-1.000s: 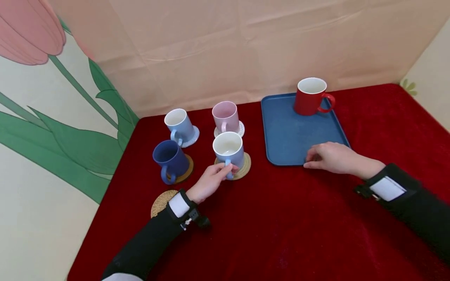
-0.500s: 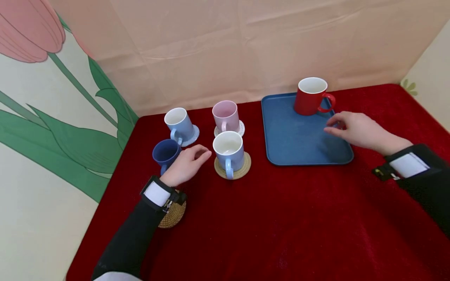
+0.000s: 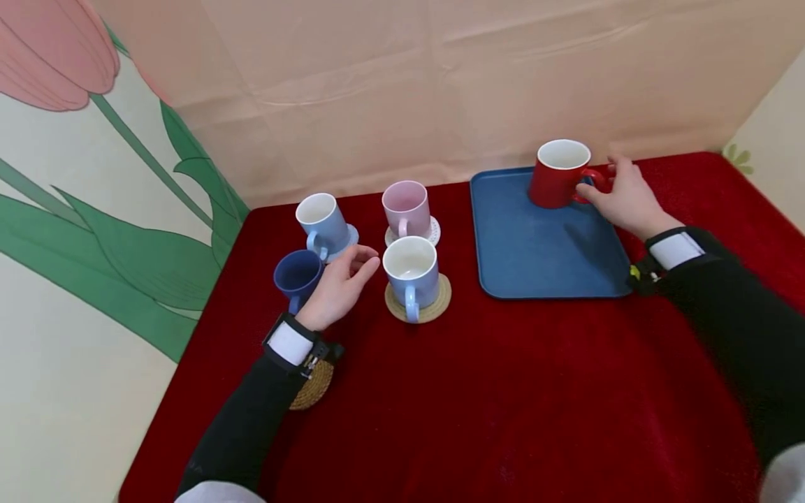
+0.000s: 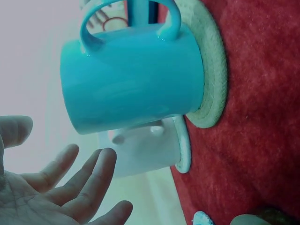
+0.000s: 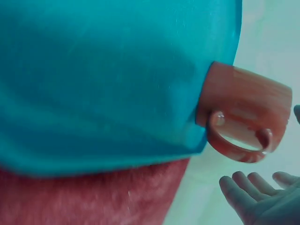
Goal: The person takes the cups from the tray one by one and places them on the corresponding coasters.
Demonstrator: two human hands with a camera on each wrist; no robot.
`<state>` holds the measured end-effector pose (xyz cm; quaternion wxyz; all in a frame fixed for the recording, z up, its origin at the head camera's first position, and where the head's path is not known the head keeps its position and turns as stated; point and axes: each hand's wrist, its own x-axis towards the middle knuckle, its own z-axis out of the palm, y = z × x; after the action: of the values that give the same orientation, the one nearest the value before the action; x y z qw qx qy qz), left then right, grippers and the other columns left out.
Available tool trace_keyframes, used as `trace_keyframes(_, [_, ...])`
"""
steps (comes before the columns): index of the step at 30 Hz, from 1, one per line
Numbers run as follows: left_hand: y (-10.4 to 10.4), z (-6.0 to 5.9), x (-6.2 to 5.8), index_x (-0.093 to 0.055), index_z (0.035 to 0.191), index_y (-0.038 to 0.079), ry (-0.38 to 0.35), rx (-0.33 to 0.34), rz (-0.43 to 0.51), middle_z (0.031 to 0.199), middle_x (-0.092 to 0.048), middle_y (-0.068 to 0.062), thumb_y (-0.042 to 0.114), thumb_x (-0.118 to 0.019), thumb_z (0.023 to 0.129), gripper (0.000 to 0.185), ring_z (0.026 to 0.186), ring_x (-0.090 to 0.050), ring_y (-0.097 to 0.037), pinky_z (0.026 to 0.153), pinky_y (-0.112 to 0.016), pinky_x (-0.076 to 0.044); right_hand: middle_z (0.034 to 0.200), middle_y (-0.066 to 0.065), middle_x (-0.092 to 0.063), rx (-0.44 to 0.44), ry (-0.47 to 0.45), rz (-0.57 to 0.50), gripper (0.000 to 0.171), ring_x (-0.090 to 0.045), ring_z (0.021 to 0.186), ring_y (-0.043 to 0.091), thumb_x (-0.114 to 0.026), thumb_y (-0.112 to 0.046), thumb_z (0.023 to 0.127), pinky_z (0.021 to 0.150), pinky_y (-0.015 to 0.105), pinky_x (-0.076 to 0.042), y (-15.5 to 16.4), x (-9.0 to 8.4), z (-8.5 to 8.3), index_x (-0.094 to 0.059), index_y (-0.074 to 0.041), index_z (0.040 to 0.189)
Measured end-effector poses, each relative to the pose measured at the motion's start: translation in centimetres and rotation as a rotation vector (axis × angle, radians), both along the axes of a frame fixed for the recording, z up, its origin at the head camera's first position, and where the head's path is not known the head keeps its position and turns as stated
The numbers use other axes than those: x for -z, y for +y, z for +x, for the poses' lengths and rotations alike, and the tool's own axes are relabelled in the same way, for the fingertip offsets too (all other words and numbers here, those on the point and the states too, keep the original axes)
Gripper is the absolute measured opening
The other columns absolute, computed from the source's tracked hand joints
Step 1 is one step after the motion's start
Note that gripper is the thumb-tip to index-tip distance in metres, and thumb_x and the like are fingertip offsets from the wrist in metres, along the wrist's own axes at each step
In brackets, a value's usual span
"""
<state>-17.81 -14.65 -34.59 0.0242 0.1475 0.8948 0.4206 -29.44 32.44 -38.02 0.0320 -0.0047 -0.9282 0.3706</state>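
right hand (image 3: 619, 195) is up at the red mug (image 3: 556, 175), fingers loose and spread right beside the handle (image 3: 594, 183), which sticks out toward that hand. from the head view it looks like touching, but the right wrist view shows a gap between the fingertips (image 5: 243, 187) and the handle loop, so it isn't gripping anything. the mug stands upright in the far corner of the blue tray (image 3: 541, 258), just ahead of the right hand. left hand (image 3: 336, 286) is well away from it, open and relaxed, hovering between the dark blue mug (image 3: 295, 276) and the light blue mug (image 3: 411, 269) on its woven coaster (image 3: 437, 304). so the right hand is clearly the nearer one.
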Motion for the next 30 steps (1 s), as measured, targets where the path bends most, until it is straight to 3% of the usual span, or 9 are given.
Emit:
trace_keyframes(7, [0.3, 0.3, 0.2, -0.054, 0.125, 0.004, -0.02, 0.025, 0.007, 0.115, -0.062, -0.013, 0.028, -0.051, 0.102, 0.034, 0.103, -0.057, -0.027, 0.091, -0.041, -0.046, 0.14, 0.037, -0.03, 0.014, -0.03, 0.001, 0.08, -0.035, 0.119, 0.053, -0.05, -0.042, 0.098, 0.095, 0.063, -0.035, 0.0, 0.9, -0.4, -0.013, 0.007, 0.149])
trace_keyframes(11, [0.3, 0.3, 0.2, -0.055, 0.125, 0.006, -0.031, 0.021, 0.007, 0.115, -0.062, -0.011, 0.029, -0.05, 0.102, 0.034, 0.102, -0.057, -0.025, 0.091, -0.041, -0.046, 0.135, 0.035, -0.038, 0.044, -0.012, 0.006, 0.071, -0.041, 0.113, 0.049, -0.045, -0.041, 0.1, 0.085, 0.05, -0.043, 0.1, 1.2, -0.1, -0.025, 0.01, 0.144])
trace_keyframes(15, [0.1, 0.3, 0.4, -0.055, 0.125, 0.005, -0.023, 0.02, 0.009, 0.115, -0.063, -0.011, 0.029, -0.051, 0.102, 0.034, 0.101, -0.057, -0.025, 0.09, -0.041, -0.046, 0.125, 0.035, -0.049, 0.052, 0.024, -0.004, 0.06, -0.047, 0.101, 0.043, -0.042, -0.039, 0.101, 0.069, 0.035, -0.04, -0.1, 1.2, 0.4, -0.04, 0.012, 0.134])
trace_keyframes(22, [0.0, 0.5, 0.7, -0.056, 0.125, 0.004, -0.005, 0.018, 0.021, 0.115, -0.063, -0.012, 0.028, -0.051, 0.102, 0.034, 0.102, -0.058, -0.025, 0.091, -0.041, -0.046, 0.114, 0.035, -0.056, 0.018, 0.004, -0.008, 0.056, -0.05, 0.091, 0.039, -0.048, -0.039, 0.1, 0.063, 0.031, -0.041, -0.9, 0.8, 1.1, -0.053, 0.013, 0.121])
trace_keyframes(30, [0.1, 0.4, 0.7, -0.056, 0.125, 0.005, -0.017, 0.019, 0.025, 0.114, -0.063, -0.011, 0.029, -0.051, 0.102, 0.034, 0.1, -0.057, -0.024, 0.09, -0.041, -0.046, 0.085, 0.023, -0.068, -0.009, 0.02, -0.011, 0.052, -0.059, 0.064, 0.014, -0.059, -0.042, 0.095, 0.055, 0.024, -0.043, -1.9, 0.8, 2.3, -0.063, 0.009, 0.102])
